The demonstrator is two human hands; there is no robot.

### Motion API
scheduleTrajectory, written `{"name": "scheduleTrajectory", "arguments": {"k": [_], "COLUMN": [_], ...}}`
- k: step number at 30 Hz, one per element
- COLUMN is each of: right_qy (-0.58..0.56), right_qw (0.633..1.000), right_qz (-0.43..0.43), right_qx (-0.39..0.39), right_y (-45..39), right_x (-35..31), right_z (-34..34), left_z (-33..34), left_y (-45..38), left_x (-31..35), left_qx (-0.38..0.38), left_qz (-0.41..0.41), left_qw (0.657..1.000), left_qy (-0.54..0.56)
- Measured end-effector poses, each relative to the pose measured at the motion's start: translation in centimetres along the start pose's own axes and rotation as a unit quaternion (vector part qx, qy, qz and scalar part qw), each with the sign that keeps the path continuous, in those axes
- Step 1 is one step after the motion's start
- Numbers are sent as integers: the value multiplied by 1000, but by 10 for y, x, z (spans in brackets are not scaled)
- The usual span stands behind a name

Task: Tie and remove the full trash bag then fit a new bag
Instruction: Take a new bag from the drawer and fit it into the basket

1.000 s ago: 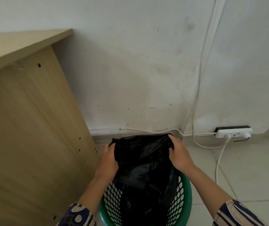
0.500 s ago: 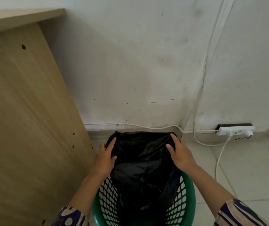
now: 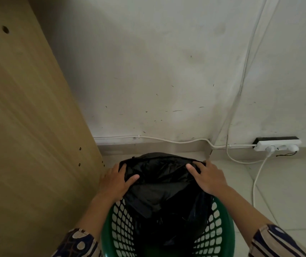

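A black trash bag (image 3: pixel 159 182) hangs inside a green lattice-sided bin (image 3: pixel 221 229) on the floor, its far edge stretched over the bin's far rim. My left hand (image 3: pixel 116 179) holds the bag's left edge, thumb on the inside and fingers on the outside. On the right edge my right hand (image 3: pixel 207 176) holds the plastic the same way, thumb lying on top. The bag's lower part sags into the bin in folds; what lies under it is hidden.
A wooden desk side panel (image 3: pixel 33 136) stands right against the bin's left. The white wall (image 3: pixel 157 71) is just behind. A white power strip (image 3: pixel 276 145) with plugs and cables (image 3: pixel 256 175) lies on the tiled floor at right.
Both hands have carried the bag's opening down and outward, spreading it wider over the far rim. The camera has tipped lower, so the desk top has left the view.
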State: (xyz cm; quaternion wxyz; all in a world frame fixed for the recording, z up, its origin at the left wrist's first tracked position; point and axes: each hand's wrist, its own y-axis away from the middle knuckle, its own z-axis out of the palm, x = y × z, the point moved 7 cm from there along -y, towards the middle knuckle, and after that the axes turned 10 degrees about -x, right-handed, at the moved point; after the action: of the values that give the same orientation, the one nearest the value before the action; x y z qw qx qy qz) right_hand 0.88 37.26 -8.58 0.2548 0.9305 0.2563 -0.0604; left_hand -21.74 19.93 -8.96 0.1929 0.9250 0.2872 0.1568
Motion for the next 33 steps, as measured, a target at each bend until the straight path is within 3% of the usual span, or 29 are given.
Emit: {"name": "scheduleTrajectory", "arguments": {"k": [3,6,9,13,16,20,22,25,27,30,33], "right_qy": [-21,-76,-105,-103,-51,-6,-7,19,67,116,143], "right_qw": [1000,997,994,980,972,979,981,973,965,966,971], "right_qz": [2,2,-6,-80,-132,-140,-147,-173,-195,-194,-162], "right_qx": [-10,-19,1,152,187,145,128,150,162,126,105], "right_y": [-5,-8,-4,22,38,46,50,65,73,77,77], "right_x": [4,7,7,2,-7,-10,-9,-17,-19,-12,1], "right_z": [5,6,4,-10,-5,11,11,5,11,27,28], "left_z": [6,12,10,-5,0,18,21,16,18,31,27], "left_y": [-9,-14,-8,9,23,36,39,51,62,66,68], "left_x": [-9,-15,-10,-9,-3,4,3,11,26,36,36], "left_qx": [-33,-51,-24,108,106,34,36,78,95,66,70], "left_qz": [1,-13,-6,58,87,93,94,125,178,188,161], "left_qw": [993,954,926,944,963,991,994,989,975,953,963], "left_qy": [109,295,376,307,231,86,39,3,-91,-228,-206]}}
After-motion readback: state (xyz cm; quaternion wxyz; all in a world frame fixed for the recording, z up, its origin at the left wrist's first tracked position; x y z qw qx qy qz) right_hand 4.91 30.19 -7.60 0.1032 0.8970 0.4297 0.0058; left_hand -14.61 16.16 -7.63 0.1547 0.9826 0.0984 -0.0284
